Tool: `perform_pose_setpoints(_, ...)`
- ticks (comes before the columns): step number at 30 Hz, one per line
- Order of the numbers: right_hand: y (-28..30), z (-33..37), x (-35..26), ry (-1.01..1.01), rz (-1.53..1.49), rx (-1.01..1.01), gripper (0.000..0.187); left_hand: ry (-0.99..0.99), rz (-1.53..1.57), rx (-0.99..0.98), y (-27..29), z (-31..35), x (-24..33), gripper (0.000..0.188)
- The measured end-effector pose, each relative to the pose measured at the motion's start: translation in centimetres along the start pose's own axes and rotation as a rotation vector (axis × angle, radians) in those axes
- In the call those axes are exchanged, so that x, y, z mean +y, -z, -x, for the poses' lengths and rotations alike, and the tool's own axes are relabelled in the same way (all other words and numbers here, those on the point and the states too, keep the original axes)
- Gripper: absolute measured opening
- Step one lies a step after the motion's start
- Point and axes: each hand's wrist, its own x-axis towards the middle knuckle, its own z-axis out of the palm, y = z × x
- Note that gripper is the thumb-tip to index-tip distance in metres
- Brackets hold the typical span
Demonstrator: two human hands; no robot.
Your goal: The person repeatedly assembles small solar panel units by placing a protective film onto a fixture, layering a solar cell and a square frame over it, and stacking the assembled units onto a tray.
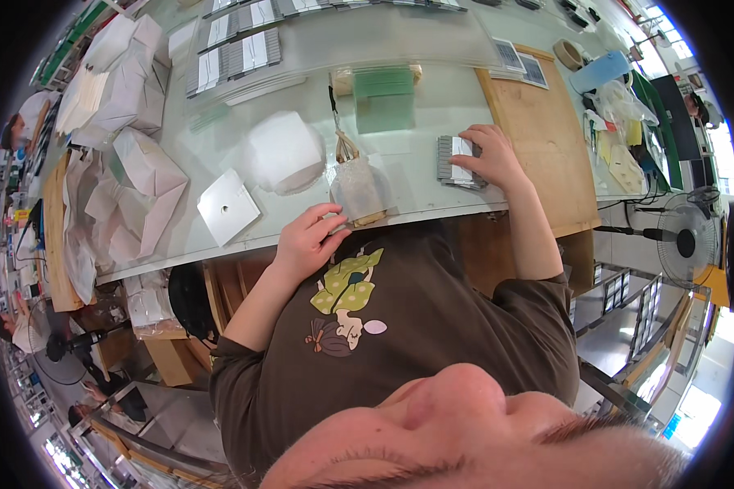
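Bubbly translucent packet [357, 186] at 12, table [420, 196] edge; ridged grey stack [445, 163], white band [457, 147], at 1; smooth green sheets [385, 102] farther, 12. Band runs roughly 12–6, stack's long axis unclear. Left hand [308, 236]: digits apart, beside packet. Right hand [493, 156]: on stack, clamped or resting, can't tell.

The right hand [497, 159] hides part of the grey ribbed stack [446, 168] from me. I can't tell whether the left hand [306, 243] touches the translucent pouch [357, 189], which clouds its contents. The top edge crops the farthest grey pieces [298, 5]; distant people [36, 114] look too small to make out.
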Motion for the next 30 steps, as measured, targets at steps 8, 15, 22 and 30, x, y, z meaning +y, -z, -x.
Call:
perform_pose_setpoints(8, 0.5, -0.9, -0.2, -0.089, -0.242, 0.05, 0.027, -0.178, -0.096, 0.058, -0.2, -0.7, -1.5, 0.019)
perform_pose_setpoints(15, 1.6, -2.0, -7.5, -0.081, -0.75, -0.151, 0.023, -0.075, -0.056, 0.039, -0.1, 0.1, -1.2, 0.015)
perform_pose_setpoints(22, -4.3, -3.5, -13.5, -0.036, -0.826, -0.423, 0.023, -0.163, -0.063, 0.132, -0.7, 0.2, -1.7, 0.014)
perform_pose_setpoints(30, -5.5, -4.2, -13.9, -0.01, -0.741, -0.371, 0.022, -0.199, -0.101, 0.139, -0.7, 0.0, -2.0, 0.016)
